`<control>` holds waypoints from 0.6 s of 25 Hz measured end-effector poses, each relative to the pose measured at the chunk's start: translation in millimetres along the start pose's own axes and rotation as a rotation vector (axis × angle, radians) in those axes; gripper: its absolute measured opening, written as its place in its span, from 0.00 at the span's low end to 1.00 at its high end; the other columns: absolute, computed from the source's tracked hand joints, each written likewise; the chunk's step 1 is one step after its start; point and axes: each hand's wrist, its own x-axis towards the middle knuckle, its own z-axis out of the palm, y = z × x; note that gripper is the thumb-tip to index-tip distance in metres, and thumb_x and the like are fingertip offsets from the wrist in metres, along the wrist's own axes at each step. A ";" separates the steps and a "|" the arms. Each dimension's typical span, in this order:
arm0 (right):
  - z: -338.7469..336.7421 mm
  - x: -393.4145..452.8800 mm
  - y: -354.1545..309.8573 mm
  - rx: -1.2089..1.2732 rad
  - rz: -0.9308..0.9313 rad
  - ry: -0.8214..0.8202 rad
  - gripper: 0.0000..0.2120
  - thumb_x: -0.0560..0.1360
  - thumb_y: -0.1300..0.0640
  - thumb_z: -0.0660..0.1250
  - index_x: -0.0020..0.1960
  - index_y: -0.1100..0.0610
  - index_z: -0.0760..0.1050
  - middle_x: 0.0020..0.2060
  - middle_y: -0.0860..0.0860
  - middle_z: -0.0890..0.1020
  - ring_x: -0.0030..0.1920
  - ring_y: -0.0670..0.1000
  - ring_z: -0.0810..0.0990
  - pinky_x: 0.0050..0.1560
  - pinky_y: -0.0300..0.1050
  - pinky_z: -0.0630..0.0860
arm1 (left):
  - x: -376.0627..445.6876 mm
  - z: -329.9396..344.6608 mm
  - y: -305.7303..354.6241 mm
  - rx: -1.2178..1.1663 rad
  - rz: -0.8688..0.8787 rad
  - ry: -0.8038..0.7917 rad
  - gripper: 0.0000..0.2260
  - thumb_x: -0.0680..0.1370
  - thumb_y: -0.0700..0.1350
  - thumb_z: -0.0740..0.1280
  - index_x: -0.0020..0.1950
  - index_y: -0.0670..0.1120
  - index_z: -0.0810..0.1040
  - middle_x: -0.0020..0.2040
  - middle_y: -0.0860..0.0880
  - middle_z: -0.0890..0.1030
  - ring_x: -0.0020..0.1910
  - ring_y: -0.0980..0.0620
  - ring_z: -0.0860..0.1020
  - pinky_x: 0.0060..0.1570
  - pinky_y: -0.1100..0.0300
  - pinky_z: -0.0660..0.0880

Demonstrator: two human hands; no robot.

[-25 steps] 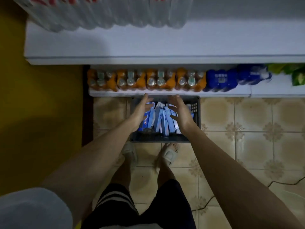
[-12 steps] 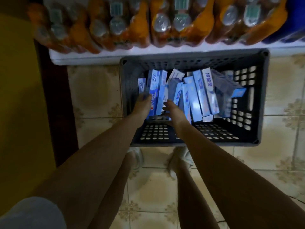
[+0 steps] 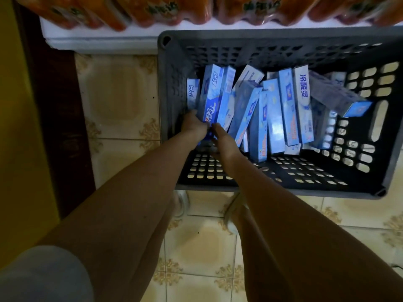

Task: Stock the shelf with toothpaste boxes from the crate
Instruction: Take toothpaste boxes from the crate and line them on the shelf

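Bare forearms, a short grey sleeve (image 3: 41, 277) on the left, pale sandals (image 3: 231, 214) below.

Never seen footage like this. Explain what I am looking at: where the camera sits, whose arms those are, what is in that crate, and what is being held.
There is no machine here. The camera is worn on a person's head and looks forward and down, so the two bare arms reaching away from you are that person's own.

On the tiled floor stands a dark grey plastic crate with holes in its walls. Inside, blue toothpaste boxes lean against each other, mostly on end.

The left hand is at the lower end of a leftmost toothpaste box, its fingers curled round it. The right hand reaches in just beside it, but its fingers are hidden, so I cannot tell whether it grips anything.

Along the top edge is a white shelf with orange bottles, blurred.
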 end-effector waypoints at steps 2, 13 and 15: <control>1.4 -0.9 1.0 0.002 -0.004 0.003 0.21 0.81 0.44 0.56 0.69 0.54 0.69 0.57 0.50 0.79 0.52 0.47 0.79 0.44 0.41 0.74 | -3.4 -0.9 2.0 -0.023 -0.011 0.004 0.19 0.77 0.37 0.69 0.66 0.42 0.71 0.63 0.43 0.78 0.60 0.46 0.77 0.58 0.51 0.76; -7.3 -105.5 -41.2 -0.081 -0.017 0.019 0.17 0.81 0.43 0.57 0.64 0.51 0.71 0.53 0.49 0.80 0.51 0.51 0.79 0.55 0.52 0.72 | -87.3 -44.9 21.0 -0.101 -0.058 -0.221 0.18 0.78 0.38 0.67 0.66 0.48 0.67 0.65 0.47 0.72 0.59 0.42 0.76 0.52 0.39 0.79; -12.7 -145.7 -59.2 -0.101 -0.068 0.056 0.14 0.81 0.44 0.56 0.63 0.49 0.70 0.57 0.50 0.77 0.51 0.50 0.77 0.54 0.53 0.73 | -118.9 -66.0 39.1 -0.099 -0.050 -0.326 0.18 0.78 0.37 0.67 0.64 0.50 0.67 0.64 0.48 0.71 0.58 0.42 0.76 0.46 0.40 0.81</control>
